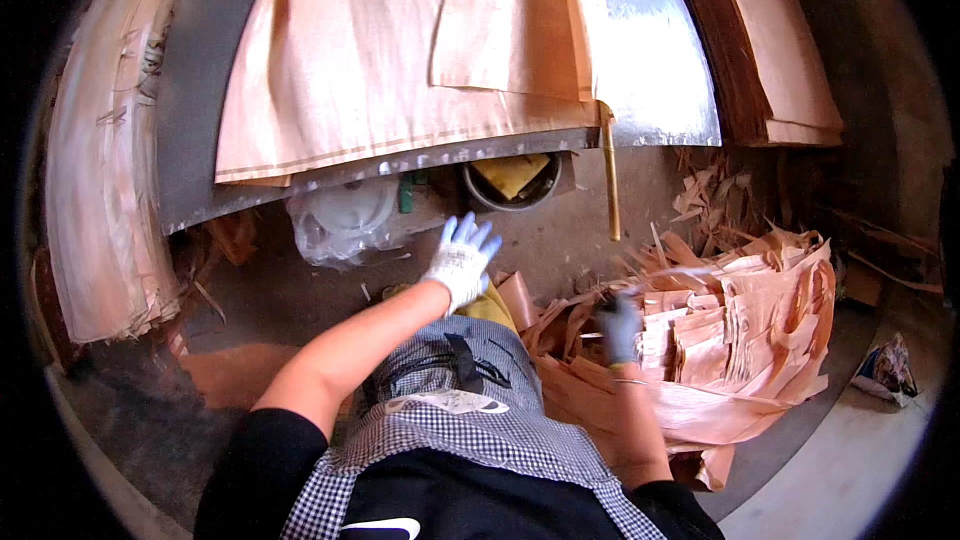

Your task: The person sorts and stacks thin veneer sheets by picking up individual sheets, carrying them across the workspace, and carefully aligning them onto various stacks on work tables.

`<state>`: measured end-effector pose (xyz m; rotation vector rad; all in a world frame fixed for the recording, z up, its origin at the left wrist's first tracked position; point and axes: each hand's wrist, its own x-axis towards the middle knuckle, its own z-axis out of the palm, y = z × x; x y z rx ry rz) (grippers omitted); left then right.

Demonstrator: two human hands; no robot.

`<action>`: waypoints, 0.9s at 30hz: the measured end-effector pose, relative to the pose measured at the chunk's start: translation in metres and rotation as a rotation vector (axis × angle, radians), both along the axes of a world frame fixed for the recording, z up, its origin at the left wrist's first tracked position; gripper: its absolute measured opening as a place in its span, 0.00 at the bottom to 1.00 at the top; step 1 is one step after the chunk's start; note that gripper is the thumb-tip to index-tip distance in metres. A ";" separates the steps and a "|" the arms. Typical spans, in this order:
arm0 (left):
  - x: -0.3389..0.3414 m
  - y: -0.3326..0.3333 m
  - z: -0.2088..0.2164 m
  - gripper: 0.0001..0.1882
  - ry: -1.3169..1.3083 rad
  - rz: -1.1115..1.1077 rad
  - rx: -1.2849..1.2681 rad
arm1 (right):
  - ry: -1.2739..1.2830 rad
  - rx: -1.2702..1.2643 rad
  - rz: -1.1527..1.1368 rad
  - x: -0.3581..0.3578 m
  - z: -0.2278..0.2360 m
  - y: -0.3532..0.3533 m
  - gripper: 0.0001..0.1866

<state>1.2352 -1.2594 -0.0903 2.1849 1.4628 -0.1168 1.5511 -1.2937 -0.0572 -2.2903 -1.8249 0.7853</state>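
Observation:
My left hand (462, 262), in a white glove with bluish fingertips, hovers in front of my lap with its fingers spread. It holds nothing and is nearest to a round dark bowl (480, 198) with a yellow cloth (512, 175) in it. My right hand (622, 328), in a greyish glove, is smeared by motion beside a large bundle of pinkish wood veneer scraps (745, 330). A thin pale sliver shows at its left side; I cannot tell whether it is held. A wide veneer sheet (340, 70) lies on the worktable, with a smaller veneer piece (515, 30) overlapping it.
Stacked veneer stands at the left (105, 190) and far right (780, 40). Bare metal tabletop (660, 50) shows right of the sheets. A narrow yellowish stick (611, 180) hangs past the table edge. Below are a clear plastic bag (340, 225) and loose scraps (710, 190) on the floor.

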 end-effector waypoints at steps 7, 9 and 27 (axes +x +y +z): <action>-0.124 -0.154 0.064 0.20 -0.398 0.397 -0.122 | 0.495 -0.170 0.578 -0.272 0.035 -0.045 0.14; -0.177 -0.188 0.074 0.13 -0.533 0.526 -0.102 | 1.061 -0.403 0.370 -0.318 0.039 -0.064 0.11; -0.504 -0.429 0.069 0.09 -0.203 1.042 0.424 | 1.517 -0.616 0.107 -0.666 0.052 -0.043 0.10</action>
